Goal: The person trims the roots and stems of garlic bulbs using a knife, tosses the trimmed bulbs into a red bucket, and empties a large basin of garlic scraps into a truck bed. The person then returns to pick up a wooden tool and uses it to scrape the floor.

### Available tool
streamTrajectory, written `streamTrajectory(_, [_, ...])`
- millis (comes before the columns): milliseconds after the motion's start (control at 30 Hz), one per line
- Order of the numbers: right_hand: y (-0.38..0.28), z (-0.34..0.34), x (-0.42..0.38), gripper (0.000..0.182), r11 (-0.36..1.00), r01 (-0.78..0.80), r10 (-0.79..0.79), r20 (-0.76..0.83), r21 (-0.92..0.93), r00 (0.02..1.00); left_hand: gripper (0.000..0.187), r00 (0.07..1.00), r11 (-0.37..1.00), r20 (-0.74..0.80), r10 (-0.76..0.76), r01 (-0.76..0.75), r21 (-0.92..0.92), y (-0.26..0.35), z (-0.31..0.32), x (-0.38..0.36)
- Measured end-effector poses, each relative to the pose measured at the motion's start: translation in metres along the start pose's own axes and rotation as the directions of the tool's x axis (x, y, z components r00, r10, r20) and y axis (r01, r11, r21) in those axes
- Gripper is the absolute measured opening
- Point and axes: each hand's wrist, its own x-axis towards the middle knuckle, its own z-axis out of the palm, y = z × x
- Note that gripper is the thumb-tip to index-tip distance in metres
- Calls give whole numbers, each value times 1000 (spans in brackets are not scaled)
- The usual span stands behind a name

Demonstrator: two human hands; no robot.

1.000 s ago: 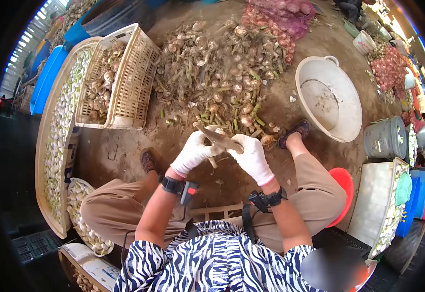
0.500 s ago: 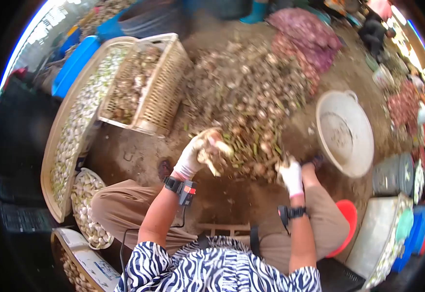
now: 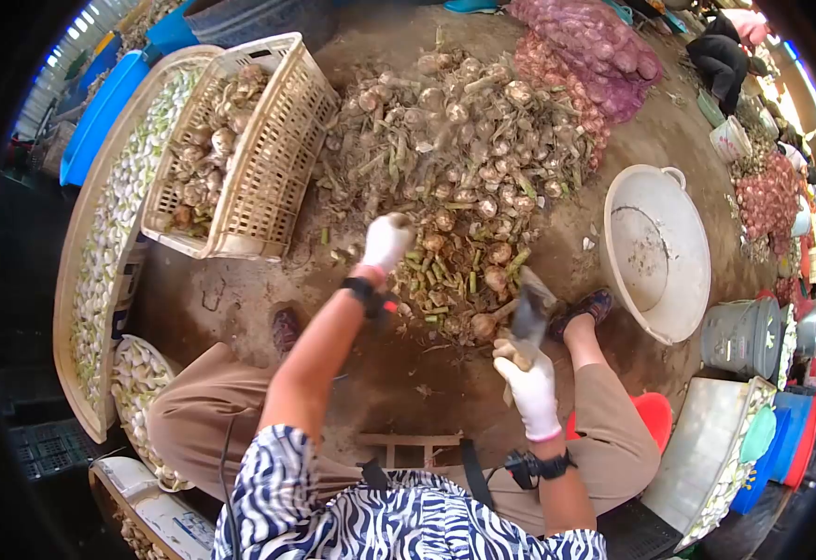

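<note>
Two white-gloved hands reach over a dirt floor strewn with garlic. My left hand (image 3: pixel 388 242) is closed at the near-left side of the garlic heap (image 3: pixel 483 131); whatever it may hold is too small and blurred to name. My right hand (image 3: pixel 527 373) is wrapped round the handle of a broad grey blade (image 3: pixel 531 313), which points up and away from me. Green cut stem pieces (image 3: pixel 434 278) lie between the hands, with a few bulbs (image 3: pixel 483 326) close to the blade.
At left stand a slatted crate (image 3: pixel 277 159) of garlic, a long tub (image 3: pixel 70 308) of white cloves and a blue tub (image 3: pixel 100 117). A white basin (image 3: pixel 697 280) is at right, a red mesh sack (image 3: pixel 604 61) behind the heap. A person in dark clothes (image 3: pixel 721 61) bends at upper right.
My left hand has moved forward, and the pale clump it held no longer shows. My right hand has come nearer to me, and the blade now shows clearly.
</note>
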Motion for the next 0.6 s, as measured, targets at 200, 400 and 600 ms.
streamTrajectory(200, [-15,-23,-1,15,984,-132,126,-55,-119,991,19,959,785,153,-239,98,612,-28,136,27])
streamTrajectory(400, [-35,-12,12,10,960,-279,278,-78,3,957,34,945,979,280,-167,192,-63,-12,98,15])
streamTrajectory(600, [0,-22,8,6,996,6,-14,-92,-85,996,62,855,534,518,11,433,-726,69,32,-83])
